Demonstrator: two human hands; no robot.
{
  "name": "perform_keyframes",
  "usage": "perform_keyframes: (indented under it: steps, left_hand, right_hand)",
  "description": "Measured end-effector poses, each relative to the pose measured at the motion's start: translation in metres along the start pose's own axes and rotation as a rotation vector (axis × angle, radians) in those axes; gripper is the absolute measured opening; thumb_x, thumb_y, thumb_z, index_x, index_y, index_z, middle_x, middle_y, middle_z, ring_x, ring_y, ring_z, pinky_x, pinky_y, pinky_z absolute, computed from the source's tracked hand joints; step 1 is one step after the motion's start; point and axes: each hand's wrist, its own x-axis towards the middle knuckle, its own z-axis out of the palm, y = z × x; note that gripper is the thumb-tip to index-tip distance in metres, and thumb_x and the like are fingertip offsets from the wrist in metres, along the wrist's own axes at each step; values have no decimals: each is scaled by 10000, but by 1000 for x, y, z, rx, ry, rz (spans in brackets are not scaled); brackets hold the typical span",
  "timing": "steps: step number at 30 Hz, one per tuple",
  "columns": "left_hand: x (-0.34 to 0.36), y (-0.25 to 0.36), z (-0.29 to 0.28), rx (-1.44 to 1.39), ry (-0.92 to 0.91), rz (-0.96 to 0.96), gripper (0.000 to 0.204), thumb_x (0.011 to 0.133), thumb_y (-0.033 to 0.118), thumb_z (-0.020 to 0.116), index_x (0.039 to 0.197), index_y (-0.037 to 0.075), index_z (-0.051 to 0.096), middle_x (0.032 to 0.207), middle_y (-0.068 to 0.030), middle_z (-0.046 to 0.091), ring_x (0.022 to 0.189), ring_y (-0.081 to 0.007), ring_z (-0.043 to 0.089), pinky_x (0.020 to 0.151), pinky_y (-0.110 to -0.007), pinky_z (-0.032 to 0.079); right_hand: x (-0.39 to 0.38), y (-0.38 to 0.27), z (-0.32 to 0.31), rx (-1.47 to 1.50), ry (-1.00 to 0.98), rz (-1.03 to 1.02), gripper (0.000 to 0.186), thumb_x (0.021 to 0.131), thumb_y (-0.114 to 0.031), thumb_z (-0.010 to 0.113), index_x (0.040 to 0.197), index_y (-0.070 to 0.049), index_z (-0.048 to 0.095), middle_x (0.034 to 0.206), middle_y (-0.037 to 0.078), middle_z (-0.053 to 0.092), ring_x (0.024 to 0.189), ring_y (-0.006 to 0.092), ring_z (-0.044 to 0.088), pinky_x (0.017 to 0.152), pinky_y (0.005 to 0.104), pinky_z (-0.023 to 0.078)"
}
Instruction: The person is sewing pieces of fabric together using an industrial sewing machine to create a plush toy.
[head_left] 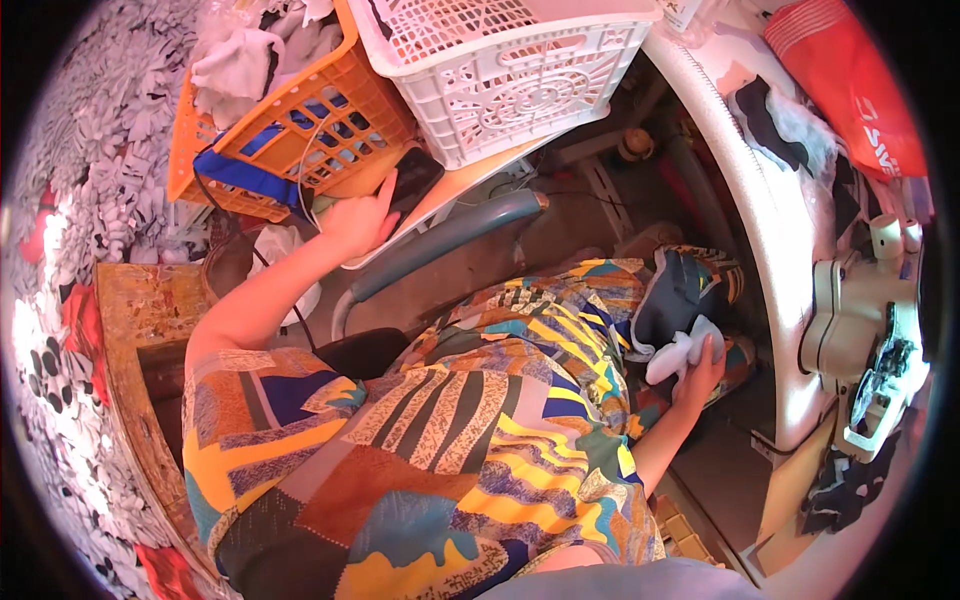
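My left hand [358,222] reaches to the small table's edge. Its index finger is stretched out onto a dark smartphone [416,178], touching the screen side; nothing is gripped in that hand. Over my lap at the right, my right hand [702,372] is closed round a bunched white cloth piece [678,352], perhaps a sock. Just beyond it, a dark grey cloth piece [680,300] with a pale edge lies on my patterned clothing [480,410].
An orange basket [385,125] of cloth and a white basket [530,95] stand ahead. Heaps of pale cloth pieces [80,200] fill the left. A chair's armrest [450,245] is ahead. At right, a machine [850,320] and red bag [850,80] sit on a white worktop [745,190].
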Motion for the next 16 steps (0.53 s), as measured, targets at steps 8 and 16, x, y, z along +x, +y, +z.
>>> perform_keyframes:
  steps: [8,16]
  left_hand:
    - [5,-10,29,3,-116,-28,641,845,404,550,1382,102,374,720,-198,632,653,-372,625,585,-470,504]
    - [-6,-22,35,-55,-67,-224,856,803,354,612,1474,120,136,1117,-206,597,917,-336,626,759,-425,512]
  right_hand:
    - [8,10,0,-56,3,-12,395,898,-175,612,1212,32,489,1149,129,564,1007,212,571,841,327,475]
    - [17,23,-13,-168,-51,-53,404,899,-189,616,1239,-8,494,1142,111,573,996,207,589,810,307,495]
